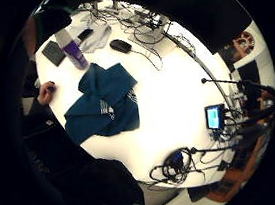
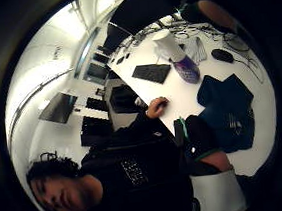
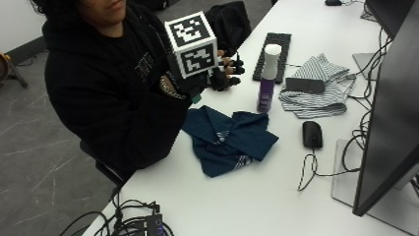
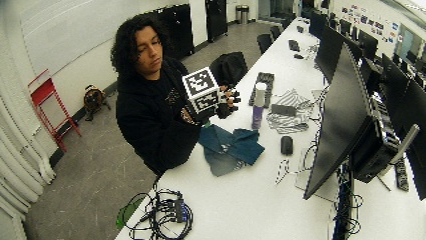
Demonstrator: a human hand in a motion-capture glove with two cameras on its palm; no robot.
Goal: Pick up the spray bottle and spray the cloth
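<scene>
Purple spray bottle (image 3: 267, 81) with a white cap stands upright on the white desk (image 3: 282, 196), between a black keyboard (image 3: 273, 54) and a crumpled dark blue cloth (image 3: 227, 138) lying near the desk's front edge. The person's gloved right hand (image 3: 221, 73) hovers above that edge, just beside the bottle, fingers loosely curled around nothing. A striped cloth (image 3: 320, 91) and black mouse (image 3: 312, 134) lie farther in.

This is a shared office or computer lab: a long white desk (image 4: 266, 200) carries a row of large black flat monitors (image 4: 336, 120) along its far edge, with a black keyboard (image 3: 273, 55) and a black computer mouse (image 3: 312, 133) among trailing black cables (image 3: 314, 169). More desks with monitors (and black office chairs (image 4: 229, 67)) line the room beyond, over a grey floor (image 4: 86, 165).
</scene>
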